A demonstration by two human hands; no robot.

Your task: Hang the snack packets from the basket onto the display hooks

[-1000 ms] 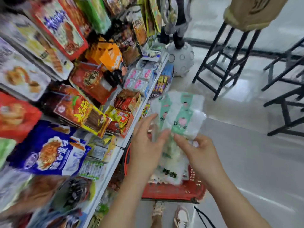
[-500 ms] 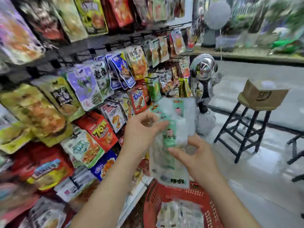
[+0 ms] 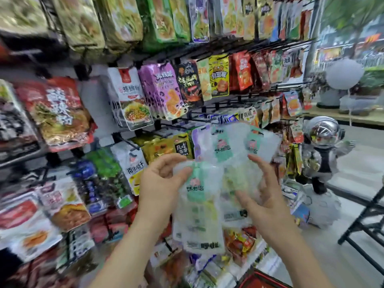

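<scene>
The step in hand is sorting and presenting: a bunch of snack packets (image 3: 199,206) is held up in front of the wall of display hooks (image 3: 216,105), and none of the bunch is on a hook yet. The left hand (image 3: 164,183) pinches the top edge of the nearest packet between thumb and curled fingers. The right hand (image 3: 264,196) grips the right side of the bunch, its fingers curled round the film from behind. The basket (image 3: 264,280) shows only as a red rim at the near right edge, below the hands. The packets are flat, rectangular pouches of soft, translucent, crinkled film, each with a mint-green label panel. They fan out and overlap, two of them rising above the hands at the far side. Whether each top has a hang hole cannot be told through the blur. In judgement, the next move calls for separating one pouch, finding its top opening and threading that onto a free hook; thin, slippery film will likely cling and slide, so the rest of the bunch needs a firm hold. The rack to the left and far side carries glossy printed pouches, among them a purple packet (image 3: 162,90) and a white noodle packet (image 3: 131,96). A chrome-helmeted astronaut figure (image 3: 324,146) stands at the far right.
</scene>
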